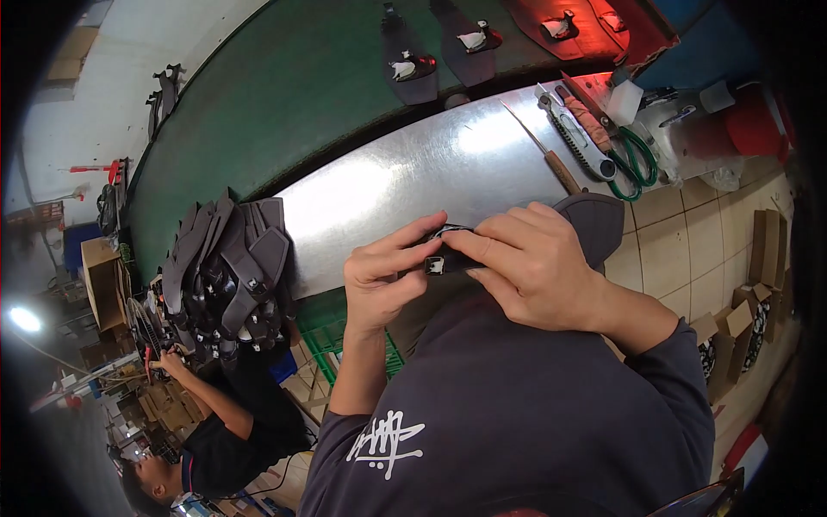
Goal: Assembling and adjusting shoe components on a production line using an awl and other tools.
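Observation:
Both hands meet over the near edge of a shiny metal worktop (pixel 388 172). Between them is a dark strap piece with a small silver buckle (pixel 435 265). My left hand (pixel 379 271) pinches its left end between thumb and fingers, beside the buckle. The fingers of my right hand (pixel 534 267) are closed on its other end. A wide, rounded dark grey panel (pixel 593 222) sticks out behind my right hand; whether it joins the strap is hidden by that hand. Part of the strap lies out of sight under my fingers.
A wooden-handled awl (pixel 551 158), a utility knife (pixel 579 138) and green-handled scissors (pixel 636 159) lie at the right. Similar dark pieces are heaped (pixel 228 267) on the left. Several dark panels with buckles (pixel 409 65) rest on a green belt (pixel 284 86). A co-worker (pixel 237 439) sits at lower left.

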A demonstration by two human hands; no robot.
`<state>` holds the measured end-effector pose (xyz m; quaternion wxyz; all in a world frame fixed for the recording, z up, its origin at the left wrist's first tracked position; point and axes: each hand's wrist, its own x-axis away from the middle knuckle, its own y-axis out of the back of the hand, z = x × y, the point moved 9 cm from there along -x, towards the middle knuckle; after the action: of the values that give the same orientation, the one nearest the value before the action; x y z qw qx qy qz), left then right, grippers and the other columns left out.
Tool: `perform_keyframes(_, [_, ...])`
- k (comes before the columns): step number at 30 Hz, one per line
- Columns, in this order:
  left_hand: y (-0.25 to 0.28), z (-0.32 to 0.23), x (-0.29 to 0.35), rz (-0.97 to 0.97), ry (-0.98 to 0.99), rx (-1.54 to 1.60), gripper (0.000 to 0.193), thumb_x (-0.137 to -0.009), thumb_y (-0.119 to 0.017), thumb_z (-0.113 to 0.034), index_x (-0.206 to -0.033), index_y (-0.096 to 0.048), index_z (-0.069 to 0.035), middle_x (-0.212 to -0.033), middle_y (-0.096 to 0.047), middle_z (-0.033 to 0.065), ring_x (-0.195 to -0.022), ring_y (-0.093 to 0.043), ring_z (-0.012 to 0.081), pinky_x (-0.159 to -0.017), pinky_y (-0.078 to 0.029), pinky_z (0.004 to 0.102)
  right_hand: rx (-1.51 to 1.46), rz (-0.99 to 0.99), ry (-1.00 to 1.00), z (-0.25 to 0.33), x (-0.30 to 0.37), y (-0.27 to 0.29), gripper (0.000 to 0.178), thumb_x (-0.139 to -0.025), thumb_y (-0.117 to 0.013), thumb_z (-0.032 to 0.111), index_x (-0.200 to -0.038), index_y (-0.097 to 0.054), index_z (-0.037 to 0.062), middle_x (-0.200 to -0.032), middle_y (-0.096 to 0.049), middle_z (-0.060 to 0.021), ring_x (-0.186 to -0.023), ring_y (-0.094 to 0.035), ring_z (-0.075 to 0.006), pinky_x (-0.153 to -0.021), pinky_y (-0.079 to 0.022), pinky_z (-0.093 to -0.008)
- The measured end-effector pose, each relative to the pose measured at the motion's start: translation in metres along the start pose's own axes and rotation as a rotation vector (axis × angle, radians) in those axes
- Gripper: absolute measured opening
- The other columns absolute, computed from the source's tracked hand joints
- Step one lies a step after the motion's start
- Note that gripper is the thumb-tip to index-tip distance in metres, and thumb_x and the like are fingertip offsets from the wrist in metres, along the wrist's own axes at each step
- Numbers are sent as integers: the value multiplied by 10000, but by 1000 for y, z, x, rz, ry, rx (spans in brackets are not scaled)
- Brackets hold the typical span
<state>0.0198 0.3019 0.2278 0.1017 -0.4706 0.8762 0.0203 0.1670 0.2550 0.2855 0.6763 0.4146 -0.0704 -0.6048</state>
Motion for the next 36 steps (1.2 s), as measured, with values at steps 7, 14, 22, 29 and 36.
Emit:
perform_keyframes(7, [-5, 10, 3, -97, 133, 23, 433, -735, -529, 148, -1133, -661, 42, -1249, -599, 211, -1073, -616, 203, -829, -523, 262, -67, 73, -86, -15, 1, -12, 410, -711, -717, 80, -1114, -642, 54, -846, -616, -81, -756, -607, -257, -670, -447, -370])
perform_keyframes(14, [-4, 43, 15, -204, 415, 263, 429, -850, -451, 103, -1244, -591, 5, -1321, -544, 186, -1083, -612, 214, -727, -597, 268, -308, 86, -277, -44, 10, -29, 277, -733, -682, 42, -1008, -657, 55, -898, -663, -102, -817, -639, -292, -740, -484, -372])
perform_keyframes(22, [-8, 44, 15, -204, 461, 279, 427, -856, -460, 92, -1255, -581, 5, -1317, -548, 182, -1073, -618, 212, -726, -595, 268, -151, 95, -178, -36, 10, -26, 161, -727, -700, 65, -883, -692, 102, -805, -617, -60, -743, -608, -245, -673, -439, -361])
perform_keyframes(29, [-7, 47, 13, -237, 482, 198, 406, -810, -548, 98, -1208, -604, 40, -1248, -603, 147, -968, -643, 147, -680, -580, 231, -12, 160, -15, -28, 5, -28, 173, -717, -725, 112, -886, -689, 128, -870, -579, -59, -801, -579, -240, -715, -413, -356])
perform_keyframes(36, [1, 55, 11, -253, 527, 196, 397, -784, -547, 95, -1169, -629, 48, -1153, -653, 131, -879, -661, 130, -633, -570, 209, -197, 193, -103, -40, 11, -38, 250, -670, -768, 142, -894, -657, 135, -870, -554, -48, -830, -558, -237, -738, -390, -353])
